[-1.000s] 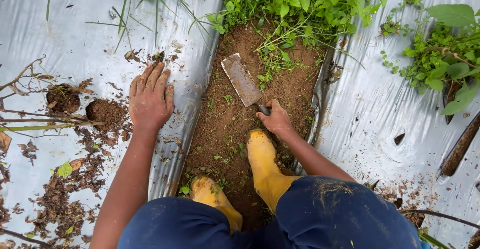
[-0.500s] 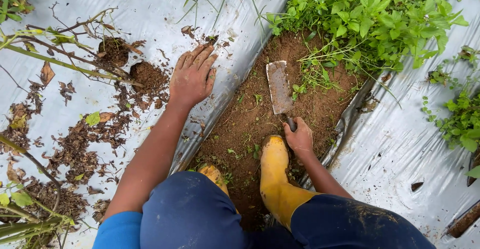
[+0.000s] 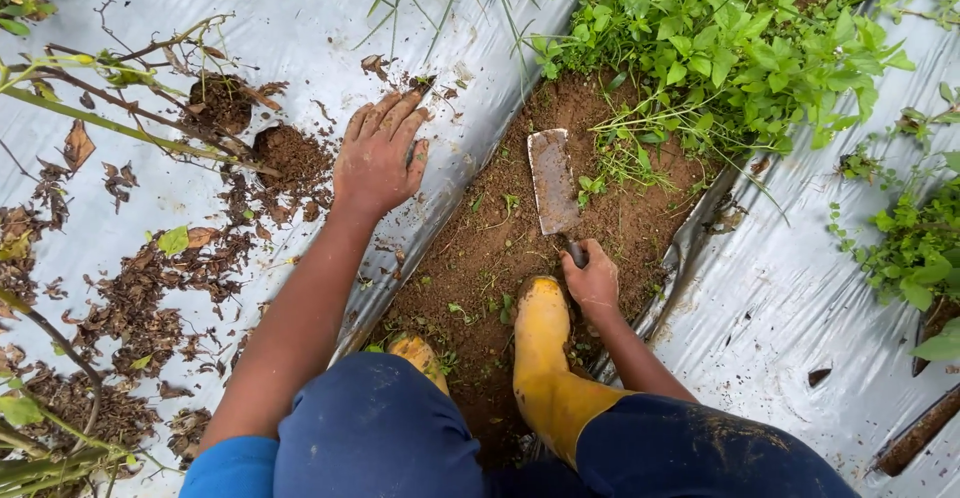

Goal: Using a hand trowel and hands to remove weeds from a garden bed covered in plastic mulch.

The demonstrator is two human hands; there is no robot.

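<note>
The hand hoe (image 3: 552, 180) lies with its flat, rusty blade face-down on the bare soil of the furrow (image 3: 480, 258), its short handle gripped in the right hand (image 3: 592, 280), which is closed tight around it just beside the toe of the right yellow boot (image 3: 540, 328). Half a second ago the blade sat at much the same place relative to that boot and hand, so the tool itself has hardly shifted; what has changed is mostly the view, which has swung a little so that the silver plastic mulch (image 3: 300, 18) on the left fills more of the picture.

The left hand (image 3: 380, 158) is spread wide, fingers splayed and muddy, palm pressed onto the mulch at the furrow's edge; it holds nothing. Compared with a second ago it is still planted flat on the sheet beside the same planting hole (image 3: 290, 153), and a second hole (image 3: 218, 103) with a dry stalk shows just beyond. This reads as a bracing posture: the person crouches, leaning on the left arm, while the right keeps the hoe at rest against the ground.

Ahead of the blade, a dense patch of green weeds (image 3: 720, 48) fills the furrow, touching the blade's far end. Dead leaves (image 3: 120, 298) litter the plastic.
</note>
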